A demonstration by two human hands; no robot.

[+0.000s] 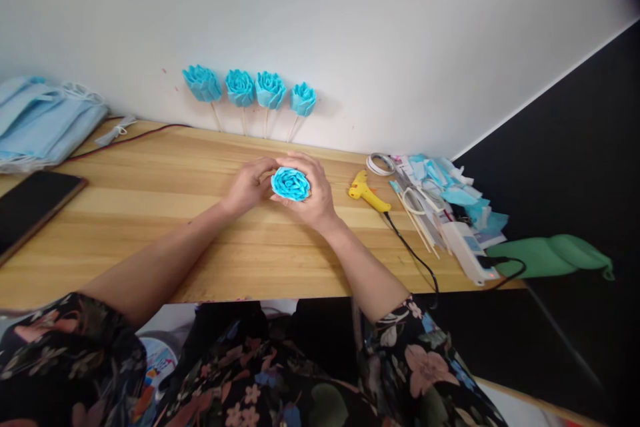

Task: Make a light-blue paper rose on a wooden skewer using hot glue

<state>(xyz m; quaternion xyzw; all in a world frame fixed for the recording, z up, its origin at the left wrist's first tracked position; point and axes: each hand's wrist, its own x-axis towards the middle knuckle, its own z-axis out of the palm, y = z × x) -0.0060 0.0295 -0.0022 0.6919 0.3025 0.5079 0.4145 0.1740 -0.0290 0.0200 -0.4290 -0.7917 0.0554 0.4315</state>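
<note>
Head view: wooden table [150, 213] against a white wall; person seated, both forearms stretched out over the wood
Blue flower [291, 184]: rolled paper or cloth rose, held just above mid-table between the two hands; face turned up toward the camera
Left hand [249, 185]: fingers curled against the flower's left side, pinching its edge; closed on it
Right hand [311, 191]: cupped round the flower's right side and back, fingers wrapped over the top rim; gripping it
Handling: likely very light and soft; petals look thin and easy to crush or unroll; safest hold seems the outer wrap low on the sides, not the curled centre
Finished flowers [250, 88]: four on thin sticks, leaning on the wall, well apart from the hands
Glue gun [368, 191]: yellow, lying just right of the right hand; black cord trails off the table edge
Scraps [445, 190]: blue offcuts, sticks, scissors, tape roll heaped at right
Phone [33, 203]: dark, flat, far left; stack of blue masks [40, 123] behind it
Hidden: flower's underside and any stick covered by the palms; fingertips mostly out of sight; heap at right too jumbled to sort
</note>
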